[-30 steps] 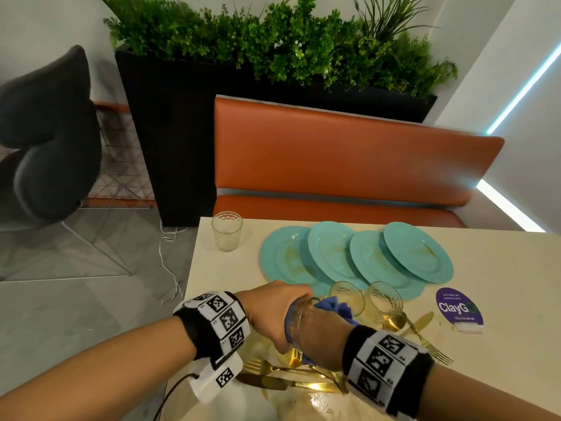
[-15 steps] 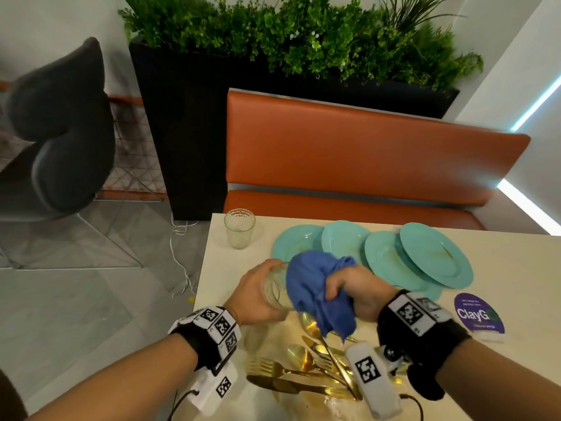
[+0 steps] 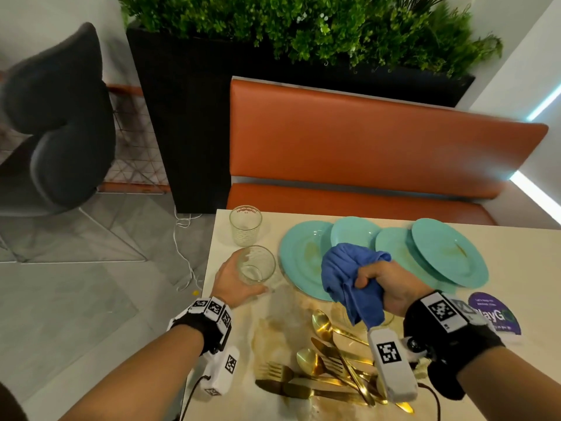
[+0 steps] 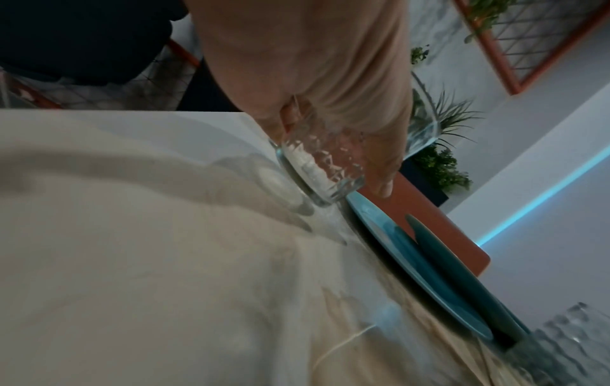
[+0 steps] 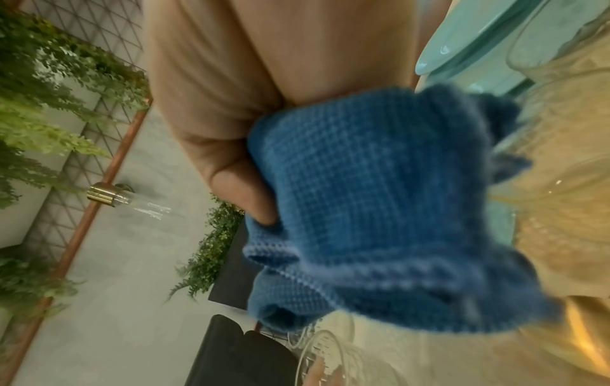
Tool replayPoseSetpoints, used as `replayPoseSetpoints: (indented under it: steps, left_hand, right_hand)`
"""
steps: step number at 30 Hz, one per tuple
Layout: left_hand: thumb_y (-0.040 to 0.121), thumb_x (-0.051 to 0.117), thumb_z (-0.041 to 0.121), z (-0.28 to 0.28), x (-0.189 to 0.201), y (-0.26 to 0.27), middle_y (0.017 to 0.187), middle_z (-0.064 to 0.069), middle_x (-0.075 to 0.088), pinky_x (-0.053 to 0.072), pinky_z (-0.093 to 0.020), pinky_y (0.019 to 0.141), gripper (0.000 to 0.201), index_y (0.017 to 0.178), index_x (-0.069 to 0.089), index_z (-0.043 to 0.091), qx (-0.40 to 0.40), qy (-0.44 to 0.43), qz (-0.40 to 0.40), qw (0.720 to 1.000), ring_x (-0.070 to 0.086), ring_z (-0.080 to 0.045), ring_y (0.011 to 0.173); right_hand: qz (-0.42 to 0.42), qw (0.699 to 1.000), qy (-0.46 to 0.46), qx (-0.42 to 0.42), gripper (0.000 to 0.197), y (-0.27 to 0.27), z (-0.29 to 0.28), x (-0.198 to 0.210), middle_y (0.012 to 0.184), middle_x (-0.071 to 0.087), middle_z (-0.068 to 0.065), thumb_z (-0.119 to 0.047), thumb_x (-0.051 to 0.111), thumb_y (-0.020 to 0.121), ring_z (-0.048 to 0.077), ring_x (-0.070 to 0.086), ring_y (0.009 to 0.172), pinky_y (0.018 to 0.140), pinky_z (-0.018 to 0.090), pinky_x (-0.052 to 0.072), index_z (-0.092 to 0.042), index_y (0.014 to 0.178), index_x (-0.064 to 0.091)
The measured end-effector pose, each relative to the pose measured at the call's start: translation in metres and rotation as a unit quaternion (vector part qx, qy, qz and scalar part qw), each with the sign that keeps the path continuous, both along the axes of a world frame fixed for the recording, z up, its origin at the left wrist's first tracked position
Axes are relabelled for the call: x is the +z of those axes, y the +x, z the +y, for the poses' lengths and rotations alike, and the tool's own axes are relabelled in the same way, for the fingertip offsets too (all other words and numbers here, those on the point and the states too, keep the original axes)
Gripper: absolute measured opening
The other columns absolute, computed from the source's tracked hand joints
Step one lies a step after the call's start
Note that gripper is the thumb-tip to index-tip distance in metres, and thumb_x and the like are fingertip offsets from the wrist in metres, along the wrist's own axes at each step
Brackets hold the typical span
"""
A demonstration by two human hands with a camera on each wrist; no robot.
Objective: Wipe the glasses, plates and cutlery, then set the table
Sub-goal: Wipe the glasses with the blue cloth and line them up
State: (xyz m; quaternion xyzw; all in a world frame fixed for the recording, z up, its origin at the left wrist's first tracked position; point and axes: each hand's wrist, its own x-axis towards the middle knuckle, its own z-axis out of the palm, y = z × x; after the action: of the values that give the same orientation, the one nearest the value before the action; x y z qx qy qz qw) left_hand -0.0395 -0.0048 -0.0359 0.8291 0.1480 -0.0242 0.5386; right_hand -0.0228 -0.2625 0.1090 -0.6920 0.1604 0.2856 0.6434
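My left hand (image 3: 239, 281) grips a clear textured glass (image 3: 256, 265) near the table's left edge, just in front of a second glass (image 3: 245, 224). In the left wrist view the held glass (image 4: 322, 167) is tilted with its base close to the table top; whether it touches I cannot tell. My right hand (image 3: 385, 287) clutches a bunched blue cloth (image 3: 346, 275) above the teal plates (image 3: 449, 253), apart from the glass. The cloth (image 5: 379, 209) fills the right wrist view. Gold cutlery (image 3: 334, 369) lies piled in front of the plates.
Several overlapping teal plates (image 4: 429, 266) lie across the far side of the cream table (image 3: 516, 375). More glasses (image 5: 561, 156) stand under my right hand. A purple sticker (image 3: 501, 314) is at the right. An orange bench (image 3: 364, 147), a black planter (image 3: 188, 117) and a dark chair (image 3: 60, 117) stand beyond.
The cloth has come out of the glass. My left hand moved the glass left and down beside the far glass, while my right hand drew the cloth away to the right.
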Motion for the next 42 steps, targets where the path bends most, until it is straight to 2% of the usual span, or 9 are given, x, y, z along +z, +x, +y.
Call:
replayPoseSetpoints:
  steps: [4,8,17,20,25,28,30,34,42]
  left_hand:
    - [0.051,0.092,0.015,0.001,-0.002,0.01,0.115,0.003,0.056,0.048,-0.01,0.065,0.092,0.131,0.047,0.025,0.043,-0.028,0.03,0.998,0.055,-0.017,0.107]
    - [0.026,0.09,0.044,0.004,-0.004,0.017,0.121,0.0,0.058,0.054,-0.04,0.091,0.114,0.13,0.045,0.028,0.079,-0.038,0.046,0.995,0.055,-0.024,0.116]
    - [0.058,0.09,0.011,0.002,0.008,0.023,0.148,-0.014,0.037,0.041,-0.031,0.095,0.113,0.147,0.021,0.011,0.087,-0.038,0.087,0.992,0.036,-0.03,0.136]
    - [0.054,0.092,0.017,-0.006,0.02,0.011,0.154,-0.016,0.02,0.028,-0.041,0.11,0.126,0.149,0.01,0.006,0.113,0.008,0.069,0.991,0.016,-0.033,0.143]
    - [0.06,0.088,0.018,-0.052,0.044,-0.018,0.143,-0.019,0.031,0.022,-0.044,0.108,0.099,0.14,0.031,0.002,0.141,0.088,-0.111,0.98,0.022,-0.033,0.133]
    - [0.066,0.083,0.016,-0.098,0.052,-0.035,0.137,-0.017,0.037,0.022,-0.035,0.108,0.083,0.134,0.038,0.002,0.021,0.098,-0.183,0.978,0.027,-0.029,0.127]
    - [0.07,0.08,0.016,-0.135,0.055,-0.045,0.137,-0.012,0.036,0.021,-0.026,0.107,0.079,0.135,0.037,0.006,-0.057,0.065,-0.164,0.983,0.028,-0.023,0.127]
    - [0.071,0.08,0.025,-0.194,0.052,-0.05,0.146,-0.007,0.028,0.029,-0.029,0.108,0.095,0.145,0.021,0.014,-0.163,0.023,-0.001,0.986,0.028,-0.021,0.135]
    - [0.059,0.089,0.024,-0.233,0.02,-0.027,0.151,-0.008,0.029,0.035,-0.036,0.108,0.121,0.15,0.009,0.017,-0.107,0.027,0.099,0.989,0.032,-0.026,0.137]
  right_hand:
    - [-0.002,0.999,0.033,0.011,0.029,-0.006,-0.004,-0.005,0.064,0.049,0.016,0.009,0.052,0.043,0.029,0.05,0.056,0.046,0.028,0.047,0.005,0.071,0.053]
    - [0.009,0.999,0.036,0.009,0.061,-0.011,-0.01,-0.014,0.081,0.043,0.026,-0.001,0.063,0.032,0.032,0.048,0.066,0.053,0.032,0.047,0.008,0.091,0.051]
    - [0.044,0.998,0.045,-0.024,0.069,-0.036,-0.042,-0.02,0.092,0.049,0.031,0.001,0.065,0.034,0.034,0.055,0.065,0.052,0.034,0.05,0.017,0.1,0.053]
    - [0.034,0.998,0.036,-0.041,0.075,-0.048,-0.061,-0.011,0.091,0.052,0.034,0.001,0.065,0.036,0.038,0.056,0.069,0.053,0.037,0.051,0.028,0.103,0.046]
    - [-0.008,0.991,0.046,-0.127,0.027,-0.066,-0.107,0.015,0.069,0.068,0.02,0.003,0.061,0.067,0.029,0.064,0.054,0.048,0.031,0.054,0.006,0.093,0.058]
    - [-0.047,0.982,0.048,-0.179,0.059,-0.079,-0.134,0.025,0.074,0.067,0.019,-0.014,0.085,0.045,0.031,0.064,0.062,0.053,0.035,0.056,0.002,0.095,0.059]
    - [-0.06,0.975,0.042,-0.207,0.071,-0.088,-0.152,0.028,0.079,0.067,0.021,-0.013,0.086,0.041,0.033,0.064,0.064,0.054,0.038,0.056,0.003,0.103,0.058]
    - [-0.084,0.97,0.043,-0.226,0.019,-0.102,-0.183,0.028,0.07,0.068,0.019,0.008,0.054,0.08,0.031,0.066,0.056,0.051,0.037,0.056,0.006,0.099,0.056]
    - [-0.042,0.984,0.039,-0.168,0.024,-0.107,-0.218,0.017,0.078,0.068,0.024,0.015,0.053,0.077,0.032,0.066,0.062,0.053,0.036,0.056,0.008,0.099,0.059]
